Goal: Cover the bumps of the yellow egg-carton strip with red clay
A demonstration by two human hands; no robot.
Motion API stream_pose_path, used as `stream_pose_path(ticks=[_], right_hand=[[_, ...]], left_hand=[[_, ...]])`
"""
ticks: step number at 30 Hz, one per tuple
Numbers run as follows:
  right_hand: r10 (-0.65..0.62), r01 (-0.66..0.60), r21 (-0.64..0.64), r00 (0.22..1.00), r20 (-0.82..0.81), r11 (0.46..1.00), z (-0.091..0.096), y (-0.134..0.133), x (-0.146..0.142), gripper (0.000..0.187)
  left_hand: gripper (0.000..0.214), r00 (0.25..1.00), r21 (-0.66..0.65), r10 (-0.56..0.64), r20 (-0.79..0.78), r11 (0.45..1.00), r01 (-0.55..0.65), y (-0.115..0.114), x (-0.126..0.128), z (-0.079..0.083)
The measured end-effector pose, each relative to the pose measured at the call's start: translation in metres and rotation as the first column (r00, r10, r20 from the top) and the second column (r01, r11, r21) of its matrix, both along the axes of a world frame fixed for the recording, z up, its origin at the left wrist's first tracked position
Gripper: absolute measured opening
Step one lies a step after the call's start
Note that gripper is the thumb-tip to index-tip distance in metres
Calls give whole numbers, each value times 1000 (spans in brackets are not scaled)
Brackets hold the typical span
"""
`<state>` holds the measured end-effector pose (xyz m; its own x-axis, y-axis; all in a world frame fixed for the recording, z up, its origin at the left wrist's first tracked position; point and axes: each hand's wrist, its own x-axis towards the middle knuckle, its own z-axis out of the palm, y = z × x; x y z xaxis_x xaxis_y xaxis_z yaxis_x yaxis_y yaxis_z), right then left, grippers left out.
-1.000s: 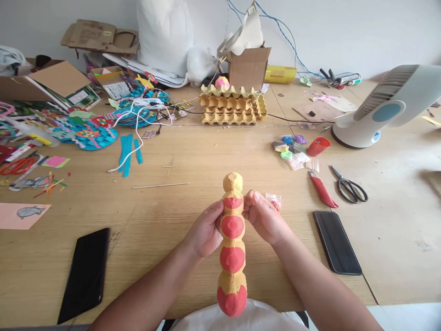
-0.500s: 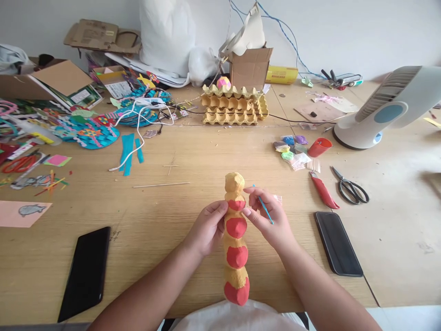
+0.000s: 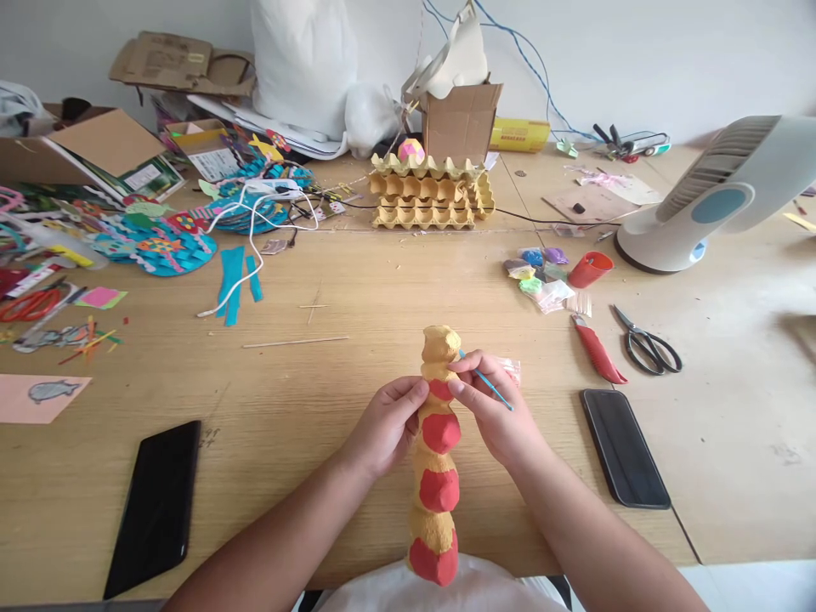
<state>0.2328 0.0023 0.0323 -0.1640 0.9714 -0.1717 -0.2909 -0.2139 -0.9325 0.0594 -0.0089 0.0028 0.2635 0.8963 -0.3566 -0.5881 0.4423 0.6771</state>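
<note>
A strip of egg carton (image 3: 437, 459), yellow-tan with red patches on several of its bumps, stands lengthwise in front of my body. My left hand (image 3: 387, 422) grips its left edge near the upper red patch, thumb on the front. My right hand (image 3: 494, 406) touches the strip's right side at the same height with thumb and forefinger. A thin blue stick (image 3: 488, 382) is held in the right hand, slanting across the fingers. The strip's topmost bump (image 3: 441, 343) is plain yellow. Behind the right hand a small clear packet (image 3: 511, 369) with reddish contents is partly hidden.
Scissors (image 3: 650, 344), a red-handled cutter (image 3: 597, 350), a phone (image 3: 625, 448) and a red cup (image 3: 590, 269) lie to the right. A black tablet (image 3: 153, 508) is at left. Egg cartons (image 3: 424, 212) and a white fan (image 3: 694, 204) stand farther back.
The egg carton strip has tilted slightly, its top moving right and its lower end left and nearer. My right fingers have closed in on its upper red patch.
</note>
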Motion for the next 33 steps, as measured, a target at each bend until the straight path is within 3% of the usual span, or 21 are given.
stream_pose_path(ticks=[5,8,10,11,14,17,25,29,33], right_hand=[[-6,6,7,1000,3,1000,-7,2,0,33],[-84,79,91,995,58,993,-7,9,4,38],[-161,157,127,987,24,979,-3,14,9,45],[-157,157,113,988,-13,981,0,16,12,40],[-91,102,78,987,-130,992,10,18,20,28],[28,-16,93,991,-128,996,14,16,24,33],[195,-181,154,978,-77,971,0,10,23,25],[197,-186,186,979,-43,965,0,9,22,21],[130,-131,148,991,21,980,4,11,19,29]], left_hand=[[37,999,-7,-19,36,1000,19,-1,0,-1],[35,999,-21,-13,39,1000,14,-1,-1,-1],[36,999,-29,-9,38,1000,10,-2,-2,0],[37,999,-31,-11,36,999,12,-2,-2,1],[37,999,-32,-26,23,999,27,-2,-4,2],[34,999,-21,-36,27,999,36,-2,-5,4],[29,998,1,-55,40,999,55,-2,-5,6],[34,997,6,-74,37,997,73,-4,-5,6],[30,996,-3,-69,58,998,69,-4,-5,7]])
